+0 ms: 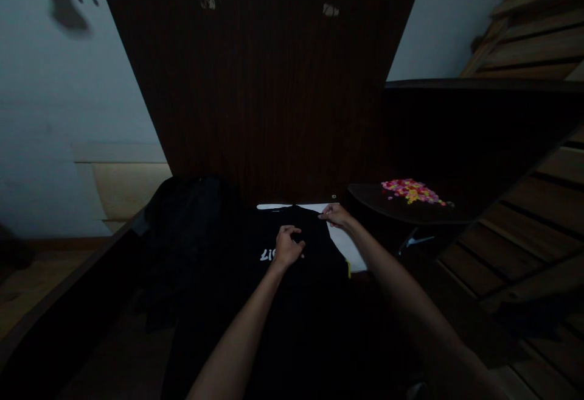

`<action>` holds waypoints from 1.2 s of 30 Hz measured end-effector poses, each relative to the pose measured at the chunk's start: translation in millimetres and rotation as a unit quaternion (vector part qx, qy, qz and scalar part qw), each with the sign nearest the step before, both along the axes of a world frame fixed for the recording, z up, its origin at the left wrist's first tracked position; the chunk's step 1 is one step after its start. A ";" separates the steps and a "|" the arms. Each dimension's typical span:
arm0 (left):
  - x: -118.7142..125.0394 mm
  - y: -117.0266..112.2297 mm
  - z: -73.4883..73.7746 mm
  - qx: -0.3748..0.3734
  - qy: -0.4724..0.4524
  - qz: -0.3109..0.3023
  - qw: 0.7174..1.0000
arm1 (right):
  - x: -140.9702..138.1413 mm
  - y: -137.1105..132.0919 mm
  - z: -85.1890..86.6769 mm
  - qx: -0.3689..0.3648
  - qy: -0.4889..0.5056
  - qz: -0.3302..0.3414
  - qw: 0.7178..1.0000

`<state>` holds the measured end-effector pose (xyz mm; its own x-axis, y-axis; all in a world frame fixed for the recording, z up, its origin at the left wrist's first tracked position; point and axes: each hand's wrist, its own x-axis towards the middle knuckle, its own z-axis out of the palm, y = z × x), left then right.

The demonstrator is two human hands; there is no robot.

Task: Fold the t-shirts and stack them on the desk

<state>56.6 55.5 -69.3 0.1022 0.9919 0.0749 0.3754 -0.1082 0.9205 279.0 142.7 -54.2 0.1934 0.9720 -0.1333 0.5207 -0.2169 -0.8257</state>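
Observation:
A black T-shirt with white lettering lies spread out in front of me, over a white sheet or board that shows along its far and right edges. My left hand is above the middle of the shirt, fingers loosely bent and apart, holding nothing I can see. At the shirt's far right edge, near the shoulder, my right hand has its fingertips pinched on the cloth. A small yellow strip shows at the lower right edge of the shirt. Dim light hides the near part of the shirt.
A pile of small pink, red and yellow pieces lies on a dark rounded shelf at the right. Dark bunched cloth sits at the left. Behind the shirt rises a tall dark wooden panel. Wooden slats stand far right.

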 end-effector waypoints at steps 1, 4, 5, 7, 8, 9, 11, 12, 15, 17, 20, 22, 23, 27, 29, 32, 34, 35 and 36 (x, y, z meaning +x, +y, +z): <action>0.1 -2.7 1.1 0.024 0.020 0.012 0.999 | -0.9 -0.7 -0.1 -0.007 -0.011 -0.011 1.000; 1.7 -12.6 4.8 0.156 0.102 0.037 0.982 | -2.8 -3.6 -0.6 -0.017 -0.051 -0.024 0.998; 2.9 -16.6 6.2 0.203 0.122 0.027 0.971 | -3.0 -4.8 -0.9 -0.012 -0.067 -0.025 0.997; 6.3 -25.1 8.8 0.269 0.139 -0.037 0.952 | -3.0 -6.9 -1.7 0.008 -0.103 -0.030 0.994; 8.5 -29.5 9.8 0.289 0.143 -0.083 0.943 | -2.9 -7.8 -2.4 0.019 -0.120 -0.034 0.992; 11.0 -33.9 10.3 0.299 0.149 -0.131 0.933 | -2.8 -8.5 -3.2 0.029 -0.135 -0.039 0.990; 16.7 -41.8 9.4 0.299 0.179 -0.221 0.911 | -2.3 -9.2 -5.2 0.041 -0.156 -0.042 0.986; 19.6 -45.1 7.8 0.293 0.202 -0.260 0.898 | -2.1 -9.3 -6.4 0.045 -0.161 -0.041 0.985; 27.2 -51.3 0.2 0.281 0.273 -0.354 0.849 | -1.5 -8.7 -9.7 0.051 -0.162 -0.043 0.984; 30.4 -52.3 -4.7 0.287 0.303 -0.384 0.823 | -1.6 -7.9 -11.3 0.054 -0.156 -0.046 0.985; 31.9 -51.4 -8.0 0.302 0.316 -0.391 0.810 | -2.4 -6.2 -12.3 0.061 -0.145 -0.056 0.986; 31.6 -50.6 -7.9 0.309 0.316 -0.397 0.805 | -3.6 -4.5 -12.3 0.067 -0.137 -0.067 0.986; 31.4 -50.5 -7.6 0.310 0.315 -0.401 0.802 | -4.4 -3.6 -12.1 0.070 -0.133 -0.073 0.986; 32.2 -52.2 -8.1 0.314 0.311 -0.389 0.808 | -8.4 -1.9 -9.8 0.075 -0.111 -0.091 0.987; 33.3 -53.9 -9.1 0.307 0.317 -0.344 0.829 | -10.1 -3.4 -7.4 0.067 -0.093 -0.092 0.989; 34.8 -55.8 -9.7 0.278 0.338 -0.286 0.852 | -10.3 -9.7 -1.7 0.043 -0.057 -0.080 0.994; 35.2 -56.5 -8.7 0.260 0.350 -0.276 0.856 | -8.4 -16.1 3.6 0.006 -0.015 -0.057 0.998; 35.4 -56.7 -7.9 0.254 0.352 -0.274 0.858 | -6.9 -19.8 6.5 -0.019 0.006 -0.039 0.999; 35.5 -56.9 -6.9 0.249 0.353 -0.272 0.860 | -5.2 -23.6 9.4 -0.046 0.023 -0.016 0.999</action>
<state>92.1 -1.4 -76.2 0.7354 0.6459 0.2049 0.5904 -0.7592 0.2739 273.8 119.2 -44.8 0.2158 0.9485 -0.2317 0.4748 -0.3093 -0.8239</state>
